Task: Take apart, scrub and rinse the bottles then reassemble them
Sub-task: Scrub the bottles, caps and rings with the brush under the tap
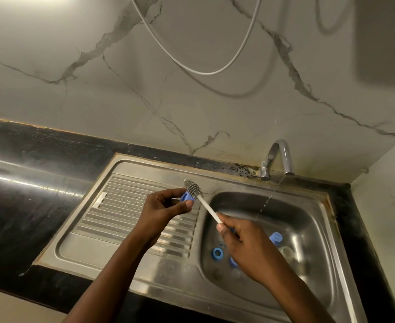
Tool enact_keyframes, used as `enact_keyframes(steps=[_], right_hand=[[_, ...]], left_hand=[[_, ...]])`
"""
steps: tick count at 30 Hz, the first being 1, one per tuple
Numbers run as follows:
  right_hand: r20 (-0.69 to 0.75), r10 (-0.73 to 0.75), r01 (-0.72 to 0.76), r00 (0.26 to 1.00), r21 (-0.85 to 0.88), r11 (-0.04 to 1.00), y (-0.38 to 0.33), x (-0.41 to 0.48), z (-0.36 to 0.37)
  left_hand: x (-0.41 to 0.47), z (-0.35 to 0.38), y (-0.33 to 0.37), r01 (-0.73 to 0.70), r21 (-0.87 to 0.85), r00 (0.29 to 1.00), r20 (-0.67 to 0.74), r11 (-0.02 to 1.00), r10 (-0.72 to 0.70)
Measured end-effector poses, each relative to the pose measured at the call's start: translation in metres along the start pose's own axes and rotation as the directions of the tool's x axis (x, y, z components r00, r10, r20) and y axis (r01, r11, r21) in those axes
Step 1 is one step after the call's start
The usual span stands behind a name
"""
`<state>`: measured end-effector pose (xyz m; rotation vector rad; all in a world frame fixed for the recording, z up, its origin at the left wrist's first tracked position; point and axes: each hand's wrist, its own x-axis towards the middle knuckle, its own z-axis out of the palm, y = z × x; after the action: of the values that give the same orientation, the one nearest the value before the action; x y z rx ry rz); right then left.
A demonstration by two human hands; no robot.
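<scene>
My left hand (162, 207) pinches a small blue bottle part (185, 197) over the ribbed draining board. My right hand (240, 241) grips the white handle of a bottle brush (193, 188), whose grey bristled head lies against the blue part. Down in the sink basin (308, 220) lie more bottle pieces: a blue ring (217, 253), a blue cap (275, 238), a pale clear piece (287, 251) and another blue piece (232, 262) half hidden by my right hand.
A thin stream of water falls from the steel tap (279, 157) into the basin. The ribbed draining board (122, 206) lies left of the basin, with black countertop (28, 194) around it. A white cable (192, 66) loops down the marble wall behind.
</scene>
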<state>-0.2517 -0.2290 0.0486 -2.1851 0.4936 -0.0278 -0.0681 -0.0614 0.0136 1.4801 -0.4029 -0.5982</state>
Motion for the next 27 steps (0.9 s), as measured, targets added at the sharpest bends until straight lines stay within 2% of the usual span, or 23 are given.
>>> enact_keyframes(steps=[3, 7, 10, 14, 27], right_hand=[[-0.031, 0.023, -0.024, 0.999, -0.032, 0.999, -0.005, 0.006, 0.001], [-0.018, 0.027, -0.028, 0.999, -0.029, 0.999, -0.01, 0.001, -0.001], [-0.016, 0.025, -0.026, 1.0, -0.059, 0.998, -0.009, -0.009, -0.001], [-0.005, 0.055, -0.055, 0.998, -0.028, 0.998, -0.012, -0.023, 0.004], [-0.073, 0.047, -0.047, 0.996, 0.006, 0.999, -0.018, 0.0, 0.011]], left_hand=[[-0.001, 0.005, 0.001, -0.02, 0.075, 1.0, -0.001, 0.997, 0.02], [0.003, 0.005, 0.003, -0.045, -0.026, 0.994, -0.097, 0.999, 0.042], [0.005, -0.001, 0.002, -0.057, -0.059, 0.992, -0.115, 0.997, 0.05], [0.007, -0.006, -0.002, -0.044, -0.167, 0.985, -0.174, 0.985, 0.015], [0.003, 0.01, -0.003, 0.027, -0.298, 0.999, -0.027, 0.954, -0.037]])
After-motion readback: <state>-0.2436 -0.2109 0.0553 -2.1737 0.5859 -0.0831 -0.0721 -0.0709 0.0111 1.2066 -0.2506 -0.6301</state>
